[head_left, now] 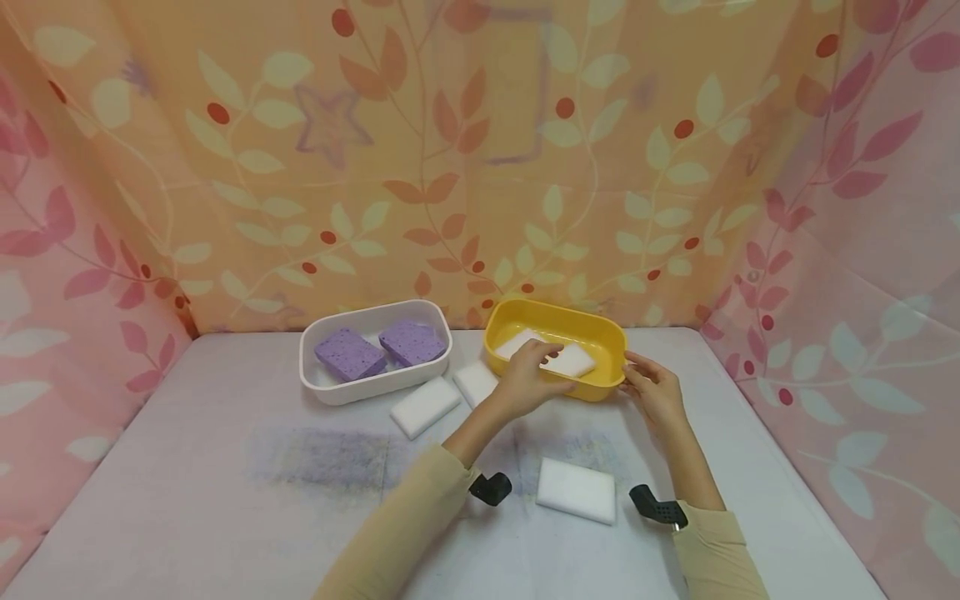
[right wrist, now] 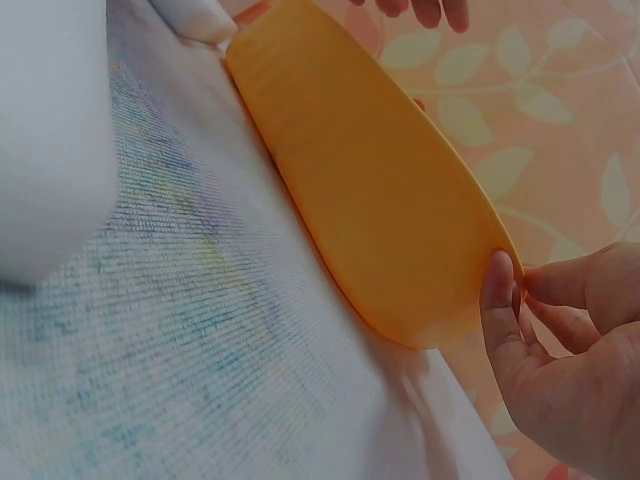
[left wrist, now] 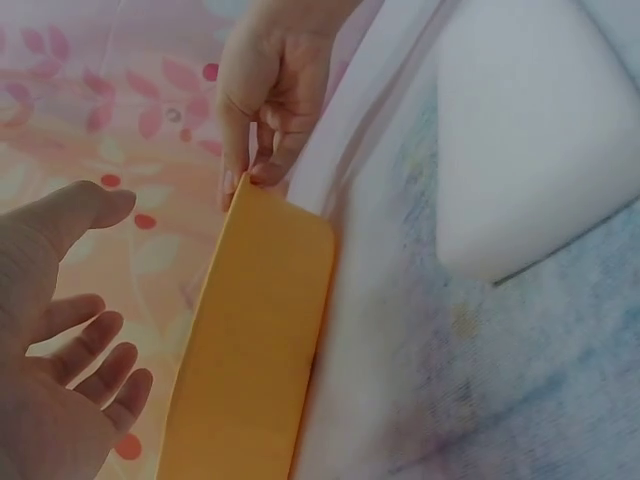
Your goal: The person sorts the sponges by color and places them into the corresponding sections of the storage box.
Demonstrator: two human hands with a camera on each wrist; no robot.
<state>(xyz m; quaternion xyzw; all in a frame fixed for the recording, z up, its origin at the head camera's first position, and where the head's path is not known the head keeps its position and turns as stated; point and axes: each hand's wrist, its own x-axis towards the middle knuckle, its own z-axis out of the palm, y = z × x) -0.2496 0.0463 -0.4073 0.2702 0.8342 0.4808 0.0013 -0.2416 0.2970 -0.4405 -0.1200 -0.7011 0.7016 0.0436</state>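
My right hand point(head_left: 658, 393) pinches the rim of a yellow plastic tub point(head_left: 597, 390) at its right end, thumb on the outer wall in the right wrist view. Over the tub's near side hovers my left hand point(head_left: 525, 382), fingers spread and relaxed with nothing in them; the left wrist view shows that palm and a gap between thumb and fingers. Inside the tub lie two white sponges, one at the right point(head_left: 573, 361) and another at the left point(head_left: 517, 341), both partly covered by my left hand in the head view.
A white tub point(head_left: 375, 389) holding two purple sponges, one left point(head_left: 350, 354) and one right point(head_left: 412, 343), stands at the left. Two white sponges point(head_left: 425, 407) lie between the tubs, and another point(head_left: 576, 490) lies nearer me. Patterned curtains point(head_left: 450, 167) border the table.
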